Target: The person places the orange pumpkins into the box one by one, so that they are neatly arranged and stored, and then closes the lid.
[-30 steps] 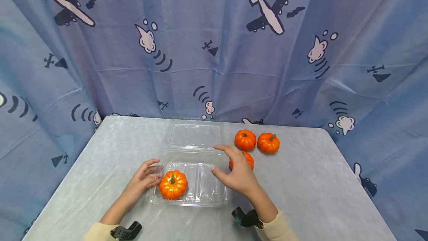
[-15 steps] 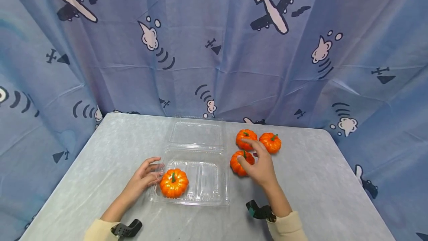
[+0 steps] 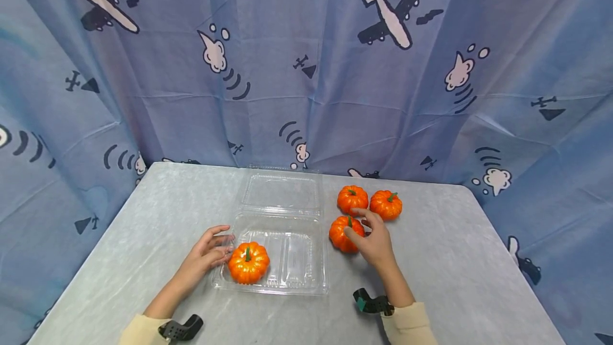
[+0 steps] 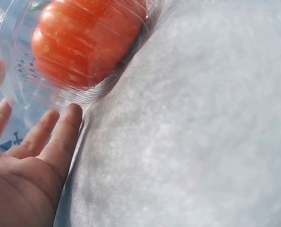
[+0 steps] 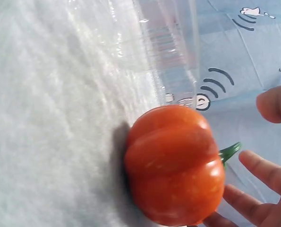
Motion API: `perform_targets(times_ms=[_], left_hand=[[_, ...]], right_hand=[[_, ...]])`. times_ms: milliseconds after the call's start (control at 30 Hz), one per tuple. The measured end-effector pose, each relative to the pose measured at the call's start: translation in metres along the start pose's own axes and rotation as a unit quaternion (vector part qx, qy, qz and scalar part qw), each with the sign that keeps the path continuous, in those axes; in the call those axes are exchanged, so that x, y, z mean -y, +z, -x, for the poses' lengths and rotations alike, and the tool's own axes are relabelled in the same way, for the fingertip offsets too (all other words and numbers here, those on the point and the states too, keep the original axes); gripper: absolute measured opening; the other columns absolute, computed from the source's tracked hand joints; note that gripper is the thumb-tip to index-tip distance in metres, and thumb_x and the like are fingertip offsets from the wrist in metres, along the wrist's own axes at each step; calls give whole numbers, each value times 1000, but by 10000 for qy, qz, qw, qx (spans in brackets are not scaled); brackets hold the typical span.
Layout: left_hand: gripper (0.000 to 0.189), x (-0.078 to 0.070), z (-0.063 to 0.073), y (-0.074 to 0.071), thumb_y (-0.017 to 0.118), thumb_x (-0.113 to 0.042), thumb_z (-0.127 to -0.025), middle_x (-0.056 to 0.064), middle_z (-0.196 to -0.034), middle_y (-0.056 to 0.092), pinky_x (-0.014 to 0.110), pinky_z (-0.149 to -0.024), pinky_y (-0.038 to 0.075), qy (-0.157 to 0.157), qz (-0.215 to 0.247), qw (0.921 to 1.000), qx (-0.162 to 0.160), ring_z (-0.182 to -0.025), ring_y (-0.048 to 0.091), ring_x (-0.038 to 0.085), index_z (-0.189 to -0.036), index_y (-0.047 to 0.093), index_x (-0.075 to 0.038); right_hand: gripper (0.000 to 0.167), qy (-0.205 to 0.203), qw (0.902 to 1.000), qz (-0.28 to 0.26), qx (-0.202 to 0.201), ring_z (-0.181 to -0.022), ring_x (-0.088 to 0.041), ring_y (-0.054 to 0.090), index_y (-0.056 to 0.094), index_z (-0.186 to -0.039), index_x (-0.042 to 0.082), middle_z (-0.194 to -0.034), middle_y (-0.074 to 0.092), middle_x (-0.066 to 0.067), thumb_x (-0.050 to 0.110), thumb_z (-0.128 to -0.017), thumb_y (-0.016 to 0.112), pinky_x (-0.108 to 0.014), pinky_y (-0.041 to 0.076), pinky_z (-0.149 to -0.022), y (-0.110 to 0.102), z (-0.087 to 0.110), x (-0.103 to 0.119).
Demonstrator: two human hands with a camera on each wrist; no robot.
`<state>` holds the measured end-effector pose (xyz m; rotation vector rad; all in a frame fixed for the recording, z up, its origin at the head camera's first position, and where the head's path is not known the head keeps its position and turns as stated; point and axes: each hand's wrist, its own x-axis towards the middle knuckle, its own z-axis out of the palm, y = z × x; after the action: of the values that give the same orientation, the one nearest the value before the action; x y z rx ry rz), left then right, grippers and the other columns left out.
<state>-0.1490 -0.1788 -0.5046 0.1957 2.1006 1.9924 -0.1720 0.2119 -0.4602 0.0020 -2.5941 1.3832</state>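
Nearest, a glossy orange mini pumpkin (image 3: 249, 265) sits in the near-left corner of the clear plastic clamshell tray (image 3: 306, 262). The left hand (image 3: 203, 254) has loosely spread fingers at the tray's left wall, touching it or just beside it. That ribbed wall looks thin and springy, likely to buckle if squeezed, so light pressure on the rim should suit it best.

A little farther and to the right, a loose pumpkin (image 3: 342, 237) rests on the table just outside the tray. The right hand (image 3: 375, 241) is over its right side, thumb and fingers apart; whether a fingertip meets the skin is hard to tell. It looks light and stiff, but slick: better spanned across its ribbed sides than lifted by the thin green stem (image 5: 231, 151).

Beyond are the flat-open lid (image 3: 281, 193), left, and the far-left pumpkin (image 3: 351, 197) and far-right pumpkin (image 3: 386, 206), right.
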Motion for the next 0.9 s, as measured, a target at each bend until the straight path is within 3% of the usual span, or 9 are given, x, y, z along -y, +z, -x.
perform_targets(times_ms=[167, 433, 667, 900], left_hand=[[55, -1, 1, 0, 50, -5, -93, 30, -140, 42, 25, -89, 53, 47, 43, 10000, 23, -109, 60, 13, -144, 32, -7], [54, -3, 2, 1, 50, -6, -94, 32, -140, 42, 26, -90, 53, 145, 67, 9998, 94, -111, 60, 16, -144, 31, -5], [54, -2, 2, 2, 50, -5, -93, 32, -140, 42, 26, -90, 52, 162, 69, 9998, 84, -114, 59, 22, -144, 32, -5], [53, -2, 2, 1, 50, -5, -94, 32, -140, 42, 25, -89, 53, 169, 53, 9998, 71, -112, 59, 19, -144, 32, -5]], right_hand=[[45, 197, 9998, 63, 75, -109, -36, 55, 61, -121, 4, -124, 54, -21, 16, -79, 71, -51, 46, -98, 4, -2, -8], [47, 350, 9983, 437, 184, -108, -35, 54, 61, -121, 7, -128, 53, -21, 17, -76, 72, -50, 46, -93, 7, -3, -13], [46, 368, 9978, 524, 169, -105, -33, 54, 62, -120, 8, -124, 55, -20, 16, -76, 73, -46, 46, -90, 9, -4, -14], [45, 514, 9975, 469, 129, -104, -34, 55, 63, -120, 8, -124, 56, -19, 17, -77, 74, -47, 47, -92, 8, -3, -11]])
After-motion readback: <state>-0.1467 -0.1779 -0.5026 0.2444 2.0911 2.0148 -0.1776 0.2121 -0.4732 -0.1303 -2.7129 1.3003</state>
